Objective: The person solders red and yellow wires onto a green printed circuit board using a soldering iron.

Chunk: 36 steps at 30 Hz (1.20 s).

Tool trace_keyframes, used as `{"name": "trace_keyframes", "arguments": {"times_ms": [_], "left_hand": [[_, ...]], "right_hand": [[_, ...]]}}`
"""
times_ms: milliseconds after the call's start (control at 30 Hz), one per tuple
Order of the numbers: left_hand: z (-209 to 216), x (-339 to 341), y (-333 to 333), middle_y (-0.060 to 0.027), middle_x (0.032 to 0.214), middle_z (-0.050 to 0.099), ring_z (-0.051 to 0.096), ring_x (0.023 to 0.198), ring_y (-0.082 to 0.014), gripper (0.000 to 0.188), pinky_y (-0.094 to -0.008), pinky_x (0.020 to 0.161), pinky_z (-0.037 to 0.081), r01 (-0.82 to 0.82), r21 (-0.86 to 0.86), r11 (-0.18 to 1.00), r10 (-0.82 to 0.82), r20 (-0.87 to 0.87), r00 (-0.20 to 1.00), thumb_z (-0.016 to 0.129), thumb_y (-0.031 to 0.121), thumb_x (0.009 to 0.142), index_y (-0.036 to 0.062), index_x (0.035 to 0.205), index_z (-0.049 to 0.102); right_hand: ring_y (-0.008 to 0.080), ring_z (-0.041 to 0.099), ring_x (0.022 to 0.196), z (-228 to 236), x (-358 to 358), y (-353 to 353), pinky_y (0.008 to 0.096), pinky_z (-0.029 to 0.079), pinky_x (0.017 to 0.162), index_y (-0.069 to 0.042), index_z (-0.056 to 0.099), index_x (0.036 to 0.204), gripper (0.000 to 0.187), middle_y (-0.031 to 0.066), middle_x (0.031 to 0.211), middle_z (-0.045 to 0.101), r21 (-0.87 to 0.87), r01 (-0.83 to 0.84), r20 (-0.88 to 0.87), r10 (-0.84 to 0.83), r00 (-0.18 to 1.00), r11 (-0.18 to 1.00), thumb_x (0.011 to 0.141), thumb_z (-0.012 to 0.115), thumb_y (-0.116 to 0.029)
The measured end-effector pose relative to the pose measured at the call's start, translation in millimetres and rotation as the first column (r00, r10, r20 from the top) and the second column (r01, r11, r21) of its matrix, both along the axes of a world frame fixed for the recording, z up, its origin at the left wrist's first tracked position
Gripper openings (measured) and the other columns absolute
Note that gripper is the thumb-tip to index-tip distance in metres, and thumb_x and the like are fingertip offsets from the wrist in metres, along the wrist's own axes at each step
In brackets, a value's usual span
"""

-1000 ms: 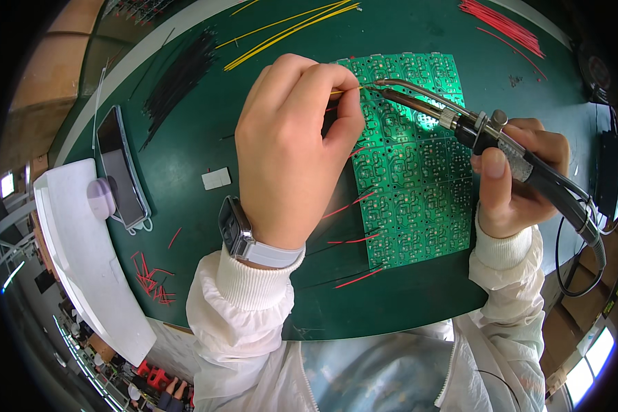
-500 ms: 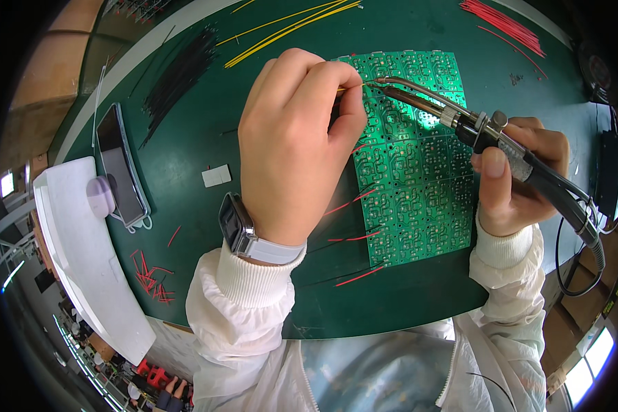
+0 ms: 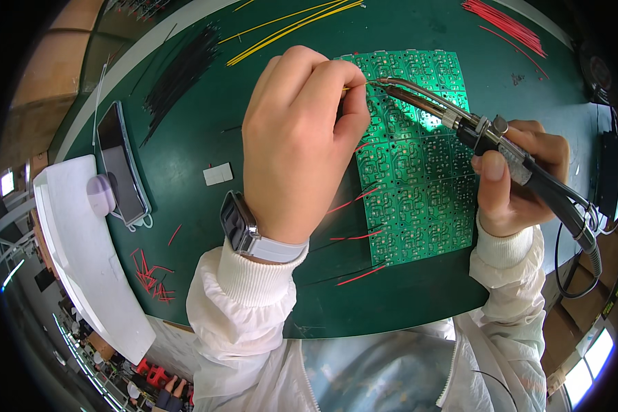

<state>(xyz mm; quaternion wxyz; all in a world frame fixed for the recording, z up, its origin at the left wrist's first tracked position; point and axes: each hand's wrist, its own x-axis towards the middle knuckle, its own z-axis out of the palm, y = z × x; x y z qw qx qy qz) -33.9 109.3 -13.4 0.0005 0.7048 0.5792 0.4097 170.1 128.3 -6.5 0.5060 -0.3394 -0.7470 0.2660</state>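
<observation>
A green circuit board panel [image 3: 415, 206] lies on the dark green mat, with short red wires [image 3: 356, 235] and black wires reaching out from its left edge. My left hand [image 3: 302, 130] is closed in a pinch over the board's upper left, holding a yellow wire [image 3: 347, 88] whose end points at the board. My right hand [image 3: 518, 175] grips a soldering iron [image 3: 487, 134] with a thin metal feed tube along its top. The iron's tip meets the board close to the yellow wire's end. My left fingers partly hide the wire.
Black wires [image 3: 180, 82] lie at the far left, yellow wires [image 3: 295, 31] at the back, red wires [image 3: 505, 27] at the far right. A phone [image 3: 122, 165] leans by a white curved stand [image 3: 82, 240]. Red wire scraps [image 3: 151, 278] and a small white block [image 3: 218, 174] sit nearby.
The board and my left hand have shifted very slightly to the right. The soldering iron stays at nearly the same spot, its tip still by the wire end.
</observation>
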Motion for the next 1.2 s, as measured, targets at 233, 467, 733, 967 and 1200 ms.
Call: {"name": "trace_keyframes", "arguments": {"times_ms": [233,467,733,967,1200], "left_hand": [[0.1,0.7,0.2,-0.005,0.072,0.057,0.058,0.062,-0.0165,0.016,-0.0251,0.056,0.046,-0.002,0.001,1.0,0.002,0.006,1.0,0.065,-0.007,0.066,0.0023,0.078,0.059],[0.1,0.6,0.6,-0.005,0.072,0.057,0.058,0.062,-0.0163,0.016,-0.025,0.056,0.046,0.001,-0.002,1.0,-0.001,0.009,1.0,0.065,-0.007,0.066,0.0023,0.077,0.059],[-0.5,0.3,0.7,-0.0049,0.071,0.056,0.058,0.062,-0.0164,0.016,-0.025,0.056,0.045,0.002,0.0,1.0,-0.002,-0.003,1.0,0.065,-0.007,0.065,0.0025,0.077,0.059],[0.2,0.6,1.1,-0.0046,0.071,0.056,0.057,0.061,-0.0163,0.016,-0.0253,0.055,0.045,0.001,0.001,1.0,-0.001,-0.009,1.0,0.065,-0.007,0.065,0.0028,0.077,0.059],[1.6,0.5,0.7,-0.0046,0.071,0.057,0.058,0.062,-0.0162,0.016,-0.025,0.056,0.045,-0.006,0.001,1.0,0.006,-0.018,1.0,0.065,-0.007,0.065,0.0025,0.077,0.059]], "right_hand": [[0.0152,0.053,0.058,-2.2,-1.3,-2.6,0.0245,0.044,0.055,0.006,0.045,0.089,0.035,0.0128,0.07,0.057,-0.004,0.017,-0.069,-0.017,0.997,1.0,0.069,0.072,-0.007],[0.0147,0.052,0.058,-4.0,-0.4,-1.8,0.0241,0.044,0.055,0.005,0.045,0.089,0.035,0.0134,0.07,0.057,0.003,0.024,-0.085,-0.024,0.996,1.0,0.07,0.072,-0.007],[0.0151,0.053,0.06,-4.2,-1.1,-0.9,0.0243,0.044,0.057,0.005,0.045,0.089,0.036,0.0132,0.071,0.057,-0.006,0.006,-0.077,-0.006,0.997,1.0,0.07,0.073,-0.007],[0.0149,0.052,0.06,-1.1,-2.0,-1.0,0.0249,0.044,0.057,0.005,0.045,0.089,0.035,0.0127,0.071,0.057,-0.03,0.014,-0.06,-0.016,0.998,0.999,0.07,0.072,-0.008],[0.014,0.051,0.056,1.2,-3.9,6.4,0.025,0.043,0.055,0.005,0.046,0.086,0.032,0.0108,0.069,0.056,0.075,0.012,-0.014,-0.011,1.0,0.997,0.07,0.071,-0.007]]}}
